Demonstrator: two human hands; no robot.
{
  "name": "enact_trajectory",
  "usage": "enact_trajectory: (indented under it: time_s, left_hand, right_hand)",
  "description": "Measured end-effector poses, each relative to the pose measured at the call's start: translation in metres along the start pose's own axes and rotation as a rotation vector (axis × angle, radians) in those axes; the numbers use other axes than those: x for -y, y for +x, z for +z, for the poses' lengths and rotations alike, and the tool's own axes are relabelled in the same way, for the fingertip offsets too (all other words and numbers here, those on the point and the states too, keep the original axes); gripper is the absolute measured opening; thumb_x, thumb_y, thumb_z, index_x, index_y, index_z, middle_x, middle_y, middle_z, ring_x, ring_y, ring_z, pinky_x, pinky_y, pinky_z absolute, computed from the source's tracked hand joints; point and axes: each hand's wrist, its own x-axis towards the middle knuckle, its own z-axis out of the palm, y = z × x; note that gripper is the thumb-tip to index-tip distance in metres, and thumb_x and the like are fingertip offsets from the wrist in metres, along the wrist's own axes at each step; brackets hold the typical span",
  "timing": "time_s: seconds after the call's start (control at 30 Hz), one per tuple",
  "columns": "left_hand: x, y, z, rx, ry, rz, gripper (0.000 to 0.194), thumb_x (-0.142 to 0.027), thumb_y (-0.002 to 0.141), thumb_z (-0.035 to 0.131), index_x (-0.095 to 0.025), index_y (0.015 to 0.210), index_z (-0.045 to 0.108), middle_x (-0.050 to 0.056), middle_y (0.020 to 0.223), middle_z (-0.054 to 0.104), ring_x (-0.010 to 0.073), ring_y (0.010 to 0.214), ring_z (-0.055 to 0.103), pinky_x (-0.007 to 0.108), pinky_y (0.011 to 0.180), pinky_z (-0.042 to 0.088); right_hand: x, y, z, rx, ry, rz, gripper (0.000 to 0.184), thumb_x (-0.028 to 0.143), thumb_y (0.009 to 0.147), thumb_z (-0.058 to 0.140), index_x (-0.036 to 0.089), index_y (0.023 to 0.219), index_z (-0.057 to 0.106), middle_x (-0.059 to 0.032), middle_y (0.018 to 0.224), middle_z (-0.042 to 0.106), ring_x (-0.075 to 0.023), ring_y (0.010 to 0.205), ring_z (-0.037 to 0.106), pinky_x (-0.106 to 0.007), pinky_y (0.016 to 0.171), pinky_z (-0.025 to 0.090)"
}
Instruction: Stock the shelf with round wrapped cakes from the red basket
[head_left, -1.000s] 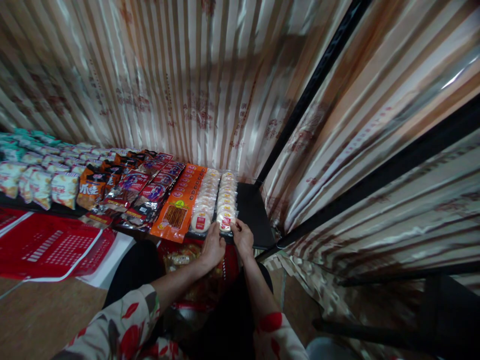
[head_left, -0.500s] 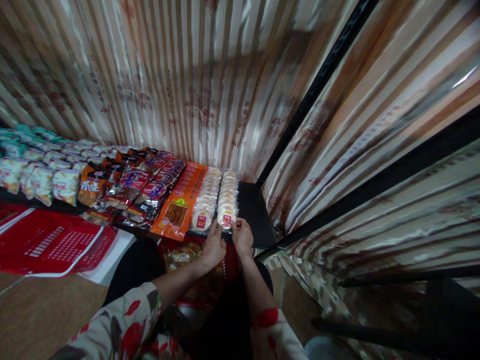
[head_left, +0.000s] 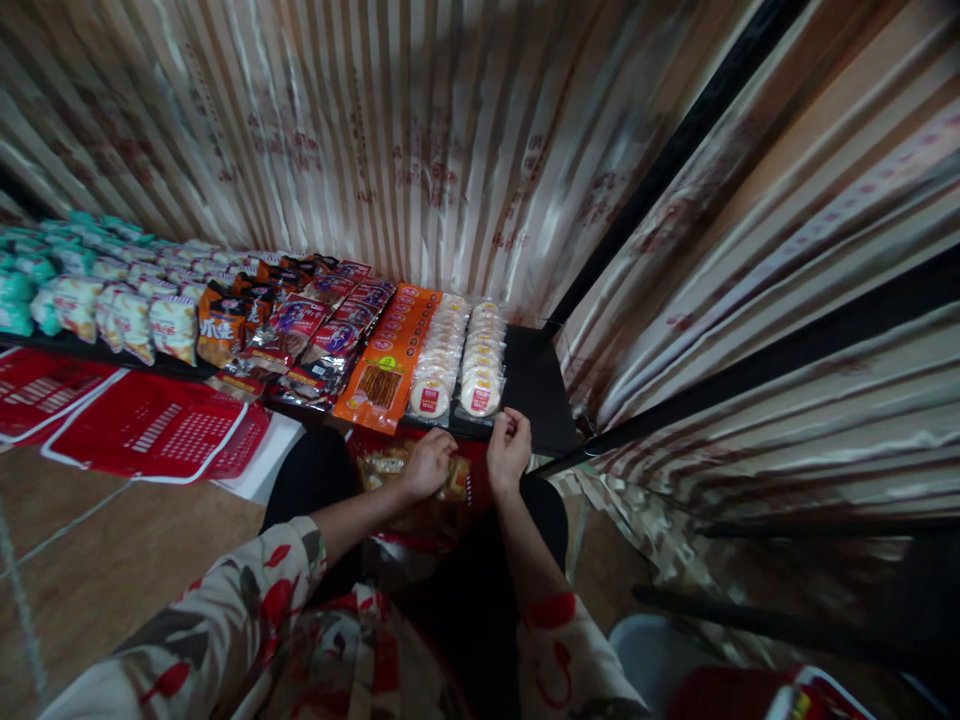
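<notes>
Two rows of round white cake packs point(head_left: 480, 360) lie on a low black shelf point(head_left: 536, 385), beside a row of orange snack packs point(head_left: 390, 355). My right hand point(head_left: 508, 448) hovers at the shelf's front edge just below the right row, fingers curled, touching no pack. My left hand point(head_left: 427, 465) has dropped below the shelf edge and rests, fingers bent, over a red basket of wrapped snacks point(head_left: 409, 480) on my lap. What its fingers hold, if anything, is hidden.
More snack bags point(head_left: 225, 320) fill the shelf to the left. Red baskets point(head_left: 157, 435) lie on the floor at left. Striped plastic sheeting point(head_left: 420, 150) covers the walls behind and to the right, with black shelf bars point(head_left: 675, 150) across it.
Both hands have come off the front white cake pack and drawn back toward me; the left has dropped to the basket. The view has shifted to the left and down.
</notes>
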Motion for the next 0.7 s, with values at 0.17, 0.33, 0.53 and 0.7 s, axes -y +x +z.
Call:
enact_trajectory:
  time_s: [0.17,0.33,0.53,0.7]
  left_hand:
    - [0.044,-0.026,-0.011,0.191,0.195,-0.124,0.029,-0.007,0.077,0.037,-0.017,0.085,0.063,0.006,0.09,0.062,0.0157,0.089,0.059,0.027,0.084,0.045]
    - [0.08,-0.045,-0.019,0.544,0.457,-0.36,0.021,-0.014,0.075,0.047,-0.015,0.084,0.066,0.012,0.09,0.067,0.0235,0.09,0.063,0.031,0.079,0.047]
    - [0.107,-0.053,-0.018,0.637,0.515,-0.499,0.024,-0.018,0.074,0.052,-0.014,0.093,0.066,0.014,0.095,0.068,0.0225,0.091,0.064,0.028,0.077,0.049]
    - [0.117,-0.052,-0.007,0.685,0.533,-0.527,0.021,-0.019,0.074,0.054,-0.01,0.09,0.066,0.016,0.093,0.068,0.0238,0.093,0.064,0.027,0.078,0.048]
  right_hand:
    - [-0.007,-0.05,0.014,0.17,0.032,-0.025,0.036,0.044,0.085,0.037,0.016,0.097,0.057,-0.0075,0.086,0.063,-0.0153,0.072,0.056,-0.025,0.068,0.043]
    - [-0.031,-0.097,0.048,0.695,-0.163,0.044,0.03,0.031,0.086,0.035,0.017,0.094,0.06,-0.0069,0.089,0.066,-0.0154,0.081,0.06,-0.024,0.076,0.043]
    - [-0.056,-0.136,0.072,1.123,-0.314,0.145,0.017,0.009,0.071,0.047,0.015,0.071,0.064,-0.0086,0.079,0.068,-0.0171,0.074,0.06,-0.026,0.071,0.043]
    - [-0.067,-0.145,0.079,1.266,-0.195,0.163,0.023,0.002,0.065,0.045,0.015,0.067,0.064,-0.0061,0.072,0.068,-0.0143,0.068,0.059,-0.023,0.068,0.044]
